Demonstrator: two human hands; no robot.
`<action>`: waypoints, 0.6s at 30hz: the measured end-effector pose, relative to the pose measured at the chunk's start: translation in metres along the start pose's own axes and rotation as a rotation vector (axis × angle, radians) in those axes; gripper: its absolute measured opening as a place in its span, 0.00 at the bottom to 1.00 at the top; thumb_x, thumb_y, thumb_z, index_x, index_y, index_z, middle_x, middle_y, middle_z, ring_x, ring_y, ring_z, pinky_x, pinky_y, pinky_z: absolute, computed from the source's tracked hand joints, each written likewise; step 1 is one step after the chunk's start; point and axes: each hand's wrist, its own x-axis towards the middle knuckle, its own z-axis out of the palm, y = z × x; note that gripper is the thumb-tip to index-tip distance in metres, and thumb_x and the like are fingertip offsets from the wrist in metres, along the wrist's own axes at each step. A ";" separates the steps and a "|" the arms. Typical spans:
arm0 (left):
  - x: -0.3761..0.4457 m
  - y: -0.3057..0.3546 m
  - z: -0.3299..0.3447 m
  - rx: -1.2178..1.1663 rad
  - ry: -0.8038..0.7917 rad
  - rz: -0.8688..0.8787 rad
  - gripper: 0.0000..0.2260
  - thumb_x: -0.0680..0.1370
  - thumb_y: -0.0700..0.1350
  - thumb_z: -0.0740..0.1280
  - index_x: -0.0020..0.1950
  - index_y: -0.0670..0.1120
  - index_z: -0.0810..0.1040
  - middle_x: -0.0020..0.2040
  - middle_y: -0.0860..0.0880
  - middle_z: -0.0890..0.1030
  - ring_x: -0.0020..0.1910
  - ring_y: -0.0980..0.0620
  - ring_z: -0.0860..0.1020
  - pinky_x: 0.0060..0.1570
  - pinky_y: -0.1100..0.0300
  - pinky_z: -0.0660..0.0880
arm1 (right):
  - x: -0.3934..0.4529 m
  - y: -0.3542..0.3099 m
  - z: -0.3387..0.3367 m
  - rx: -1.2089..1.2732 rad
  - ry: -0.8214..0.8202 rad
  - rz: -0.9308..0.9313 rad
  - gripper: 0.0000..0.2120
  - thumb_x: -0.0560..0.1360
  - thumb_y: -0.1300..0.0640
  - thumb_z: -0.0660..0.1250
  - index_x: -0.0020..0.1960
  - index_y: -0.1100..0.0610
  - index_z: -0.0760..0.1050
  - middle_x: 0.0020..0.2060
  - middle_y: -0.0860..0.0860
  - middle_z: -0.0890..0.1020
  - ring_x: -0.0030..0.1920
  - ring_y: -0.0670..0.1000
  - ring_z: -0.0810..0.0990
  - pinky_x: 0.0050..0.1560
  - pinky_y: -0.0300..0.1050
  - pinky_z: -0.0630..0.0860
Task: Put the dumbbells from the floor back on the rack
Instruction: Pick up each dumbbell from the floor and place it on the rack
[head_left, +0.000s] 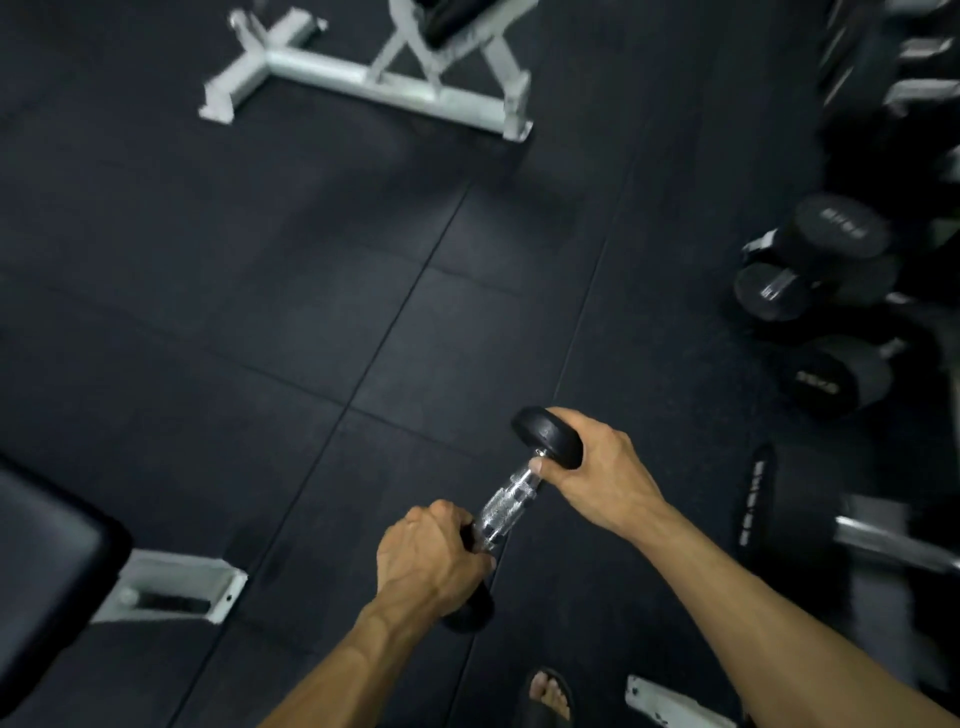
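Above the black rubber floor (260, 291), just in front of you, you hold one small dumbbell (511, 496) in both hands, clear of the ground and tilted so its far end points up and to the right. Your left hand (434, 558) is curled tight round the near head, knuckles up, forearm reaching in from the bottom edge. Your right hand (597, 470) wraps over the far head with the thumb tip resting on the chrome handle, its forearm stretched in from the lower right. The knurled handle shows bare between your hands. At the right edge the rack (883, 67) is blurred, with larger dumbbells (815, 270) lying below it. A white bench frame (363, 78) stands well apart at the top, and your sandalled foot (550, 693) shows below.
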 end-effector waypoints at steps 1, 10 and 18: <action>-0.006 0.020 -0.011 -0.002 0.013 0.022 0.11 0.67 0.56 0.72 0.39 0.51 0.77 0.38 0.52 0.80 0.44 0.49 0.79 0.39 0.58 0.72 | -0.006 -0.005 -0.025 -0.001 0.021 -0.003 0.23 0.71 0.50 0.74 0.65 0.43 0.74 0.50 0.43 0.81 0.52 0.46 0.80 0.56 0.48 0.79; -0.024 0.180 -0.072 0.041 0.103 0.254 0.16 0.66 0.61 0.72 0.47 0.52 0.79 0.43 0.53 0.79 0.47 0.50 0.78 0.41 0.59 0.69 | -0.047 -0.020 -0.206 -0.011 0.229 0.010 0.22 0.71 0.50 0.74 0.63 0.43 0.75 0.47 0.40 0.82 0.51 0.44 0.80 0.55 0.45 0.77; -0.021 0.307 -0.087 0.145 0.010 0.564 0.12 0.67 0.57 0.71 0.40 0.50 0.77 0.38 0.52 0.79 0.40 0.49 0.78 0.37 0.58 0.71 | -0.091 0.008 -0.318 0.007 0.450 0.162 0.22 0.70 0.52 0.76 0.62 0.44 0.77 0.48 0.41 0.83 0.52 0.44 0.81 0.53 0.41 0.75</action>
